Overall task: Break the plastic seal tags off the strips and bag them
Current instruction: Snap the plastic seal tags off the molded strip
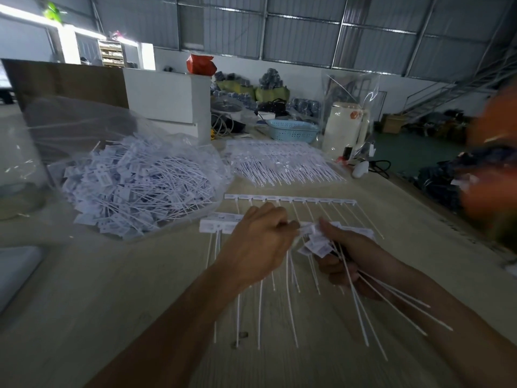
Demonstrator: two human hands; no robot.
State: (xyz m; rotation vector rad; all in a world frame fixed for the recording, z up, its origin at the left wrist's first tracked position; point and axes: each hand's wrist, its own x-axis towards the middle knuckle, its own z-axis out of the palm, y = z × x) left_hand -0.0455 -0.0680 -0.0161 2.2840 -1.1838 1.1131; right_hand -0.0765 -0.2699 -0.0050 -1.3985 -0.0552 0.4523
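White plastic seal tags (314, 243), already detached, were bunched in the gripping right hand (347, 259) for bagging. Left hand (260, 242) pinched a tag on the white strip (218, 226), which lay on the surface (140, 289) beside the clear bag (134, 189) of loose tags.

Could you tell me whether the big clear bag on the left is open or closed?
Open. The clear plastic bag gapes toward the worker, and the heap of loose seal tags inside spills out of its mouth onto the table.
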